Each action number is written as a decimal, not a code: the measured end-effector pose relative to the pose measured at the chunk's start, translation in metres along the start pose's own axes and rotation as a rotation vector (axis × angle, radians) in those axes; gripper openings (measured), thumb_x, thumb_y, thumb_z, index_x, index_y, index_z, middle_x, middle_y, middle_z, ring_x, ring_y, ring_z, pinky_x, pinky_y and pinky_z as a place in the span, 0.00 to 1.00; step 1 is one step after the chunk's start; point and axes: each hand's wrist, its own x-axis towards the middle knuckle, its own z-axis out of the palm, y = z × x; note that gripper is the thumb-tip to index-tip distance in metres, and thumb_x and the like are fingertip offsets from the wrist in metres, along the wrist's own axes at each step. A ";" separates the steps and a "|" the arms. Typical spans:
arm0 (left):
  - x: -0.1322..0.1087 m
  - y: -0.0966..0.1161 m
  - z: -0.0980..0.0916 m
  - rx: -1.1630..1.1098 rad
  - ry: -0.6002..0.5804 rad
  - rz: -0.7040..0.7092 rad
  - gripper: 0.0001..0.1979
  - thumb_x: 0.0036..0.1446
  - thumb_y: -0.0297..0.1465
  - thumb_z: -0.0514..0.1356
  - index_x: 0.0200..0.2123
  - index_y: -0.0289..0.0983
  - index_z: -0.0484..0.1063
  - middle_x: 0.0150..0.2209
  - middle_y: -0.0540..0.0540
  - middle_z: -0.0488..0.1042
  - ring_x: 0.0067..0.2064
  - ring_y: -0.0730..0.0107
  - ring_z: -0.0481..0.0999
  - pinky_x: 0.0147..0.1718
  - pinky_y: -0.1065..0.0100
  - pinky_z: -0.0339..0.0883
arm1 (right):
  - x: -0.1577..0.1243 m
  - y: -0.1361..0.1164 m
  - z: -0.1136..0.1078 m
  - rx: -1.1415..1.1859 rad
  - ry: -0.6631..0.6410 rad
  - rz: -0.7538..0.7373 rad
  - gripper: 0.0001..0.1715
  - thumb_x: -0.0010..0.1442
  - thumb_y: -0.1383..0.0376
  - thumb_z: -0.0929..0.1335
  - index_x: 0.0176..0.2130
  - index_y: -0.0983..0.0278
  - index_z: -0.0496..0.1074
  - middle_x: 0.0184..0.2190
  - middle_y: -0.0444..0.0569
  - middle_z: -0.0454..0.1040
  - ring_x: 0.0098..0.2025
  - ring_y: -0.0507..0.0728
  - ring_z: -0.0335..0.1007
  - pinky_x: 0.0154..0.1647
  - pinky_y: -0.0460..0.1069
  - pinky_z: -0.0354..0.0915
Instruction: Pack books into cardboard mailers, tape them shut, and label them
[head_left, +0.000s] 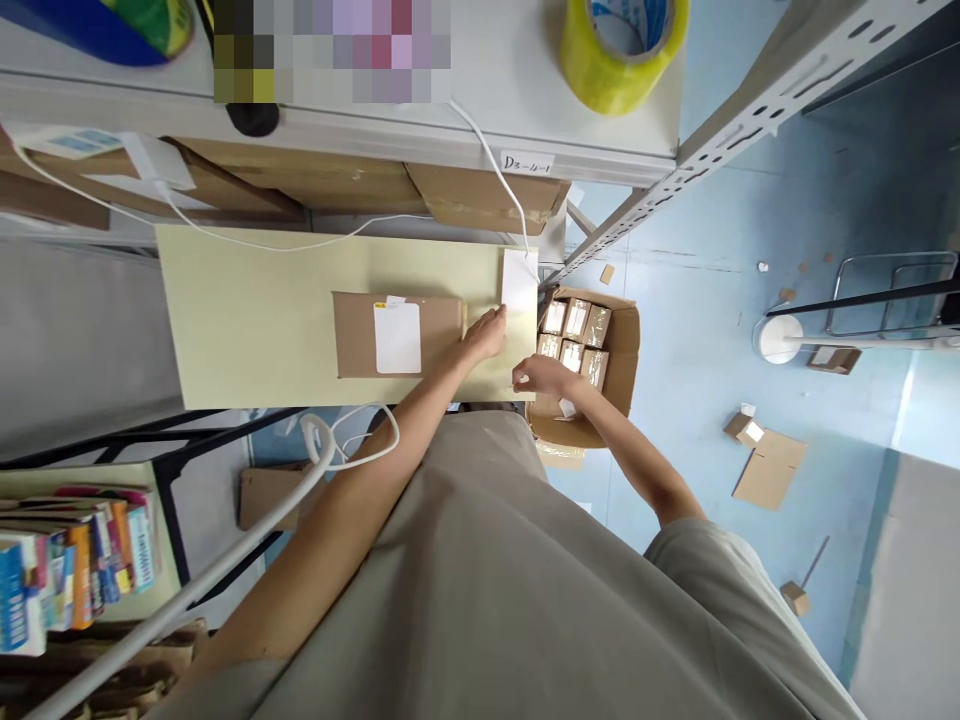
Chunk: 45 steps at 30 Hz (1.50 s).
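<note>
A flat brown cardboard parcel (360, 335) with a white label (397, 337) lies on a pale yellow table (247, 320). My left hand (486, 333) rests at the parcel's right end, fingers curled against its edge, close to a white sheet (519, 282). My right hand (541, 376) hovers at the table's right edge, fingers loosely bent, beside an open carton (626, 345) filled with several small brown boxes (576, 320). I cannot make out anything held in the right hand.
A grey metal shelf (487, 120) above carries a yellow tape roll (622, 40) and a white cable (495, 170). Books (75, 560) stand at the lower left. Cardboard scraps (769, 465) litter the blue floor at the right, near a metal frame (892, 290).
</note>
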 end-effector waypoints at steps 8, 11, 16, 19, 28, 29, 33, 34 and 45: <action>-0.113 -0.038 -0.034 -0.798 0.027 0.061 0.36 0.61 0.66 0.68 0.45 0.37 0.84 0.37 0.43 0.87 0.42 0.54 0.88 0.41 0.59 0.85 | -0.020 -0.020 -0.034 0.789 0.779 -0.014 0.35 0.60 0.34 0.79 0.40 0.63 0.81 0.32 0.47 0.83 0.34 0.57 0.77 0.35 0.50 0.71; -0.158 -0.051 -0.047 -0.895 0.058 0.113 0.36 0.56 0.65 0.73 0.45 0.37 0.84 0.40 0.41 0.87 0.43 0.54 0.89 0.47 0.54 0.88 | -0.023 -0.045 -0.037 0.800 0.809 -0.065 0.33 0.61 0.36 0.79 0.41 0.62 0.82 0.32 0.47 0.81 0.36 0.57 0.75 0.35 0.51 0.70; -0.217 -0.070 -0.056 -0.958 0.128 0.141 0.37 0.56 0.63 0.76 0.49 0.37 0.83 0.42 0.39 0.88 0.44 0.52 0.91 0.46 0.54 0.88 | -0.026 -0.096 -0.027 0.743 0.788 -0.103 0.29 0.62 0.40 0.79 0.42 0.62 0.82 0.35 0.48 0.81 0.40 0.58 0.76 0.38 0.52 0.72; -0.246 -0.090 -0.055 -0.973 0.171 0.160 0.36 0.56 0.62 0.76 0.49 0.37 0.82 0.42 0.39 0.89 0.44 0.53 0.92 0.44 0.57 0.88 | -0.027 -0.125 -0.015 0.714 0.785 -0.102 0.30 0.62 0.39 0.80 0.42 0.62 0.81 0.35 0.48 0.81 0.40 0.58 0.76 0.39 0.52 0.72; -0.295 -0.151 -0.038 -0.951 0.203 0.233 0.31 0.57 0.59 0.76 0.44 0.37 0.81 0.42 0.40 0.88 0.42 0.55 0.90 0.38 0.60 0.86 | -0.028 -0.182 0.040 0.630 0.786 -0.058 0.26 0.65 0.42 0.79 0.43 0.61 0.80 0.38 0.48 0.81 0.42 0.58 0.78 0.42 0.53 0.75; -0.300 -0.156 -0.037 -0.945 0.196 0.237 0.31 0.58 0.59 0.75 0.44 0.37 0.81 0.42 0.39 0.88 0.43 0.54 0.90 0.38 0.60 0.86 | -0.027 -0.187 0.045 0.624 0.791 -0.054 0.25 0.65 0.42 0.79 0.43 0.60 0.80 0.38 0.48 0.81 0.42 0.58 0.78 0.42 0.53 0.75; -0.318 -0.169 -0.036 -0.919 0.173 0.250 0.31 0.59 0.61 0.73 0.44 0.37 0.81 0.40 0.39 0.87 0.43 0.52 0.90 0.36 0.59 0.85 | -0.029 -0.203 0.060 0.607 0.791 -0.039 0.25 0.66 0.43 0.79 0.44 0.60 0.81 0.39 0.48 0.82 0.43 0.58 0.80 0.42 0.53 0.77; -0.321 -0.172 -0.036 -0.914 0.167 0.255 0.32 0.59 0.61 0.73 0.43 0.37 0.80 0.40 0.38 0.86 0.43 0.51 0.90 0.36 0.59 0.85 | -0.029 -0.207 0.062 0.608 0.791 -0.039 0.25 0.65 0.43 0.79 0.45 0.61 0.81 0.40 0.48 0.82 0.43 0.58 0.80 0.43 0.53 0.77; -0.336 -0.188 -0.038 -0.984 0.148 0.281 0.32 0.57 0.61 0.73 0.43 0.37 0.79 0.41 0.36 0.88 0.42 0.52 0.90 0.34 0.61 0.82 | -0.006 -0.226 0.064 0.496 0.794 -0.050 0.28 0.68 0.41 0.78 0.49 0.61 0.82 0.43 0.52 0.85 0.46 0.61 0.82 0.48 0.56 0.81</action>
